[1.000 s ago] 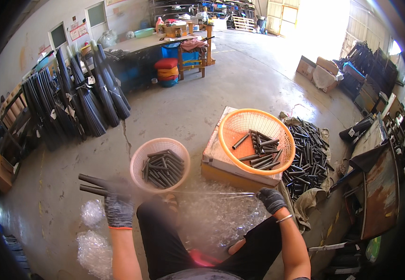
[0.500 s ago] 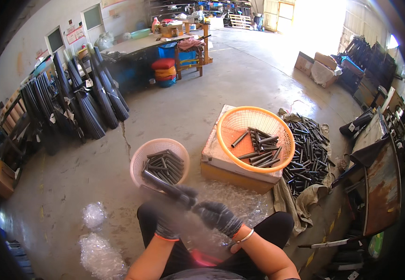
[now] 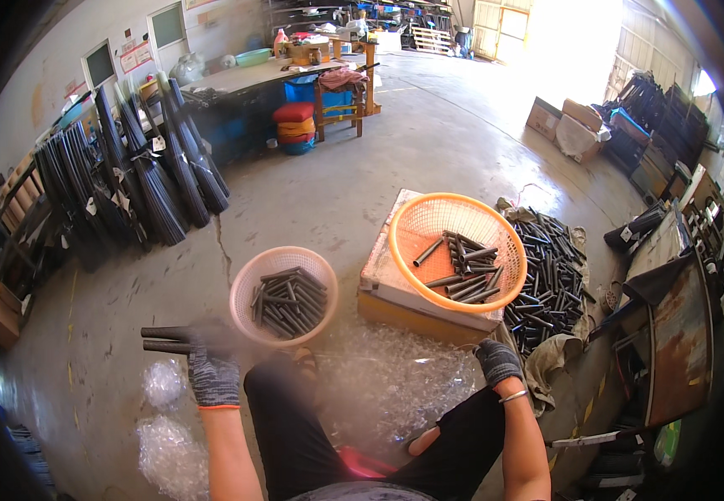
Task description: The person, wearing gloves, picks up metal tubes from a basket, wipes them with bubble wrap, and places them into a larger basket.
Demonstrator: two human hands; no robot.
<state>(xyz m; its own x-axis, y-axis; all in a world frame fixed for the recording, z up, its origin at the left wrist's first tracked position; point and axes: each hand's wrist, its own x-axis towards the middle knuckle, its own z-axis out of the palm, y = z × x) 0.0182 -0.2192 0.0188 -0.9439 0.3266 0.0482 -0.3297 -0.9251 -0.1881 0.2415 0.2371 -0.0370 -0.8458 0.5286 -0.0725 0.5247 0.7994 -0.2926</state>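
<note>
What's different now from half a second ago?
The left hand has swung left, still holding the dark tubes; the right hand has moved right, away from it. Whether the right holds anything is unclear. The pink basket and orange basket stayed put.

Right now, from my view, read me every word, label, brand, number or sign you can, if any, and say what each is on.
No text here is readable.
Red-and-white notice on the wall: too small.
White tags on the black rod bundles: too small and blurred.
Cardboard box at upper right: any marking is too small.
Dark tubes in your left hand: no lettering I can make out.
</note>
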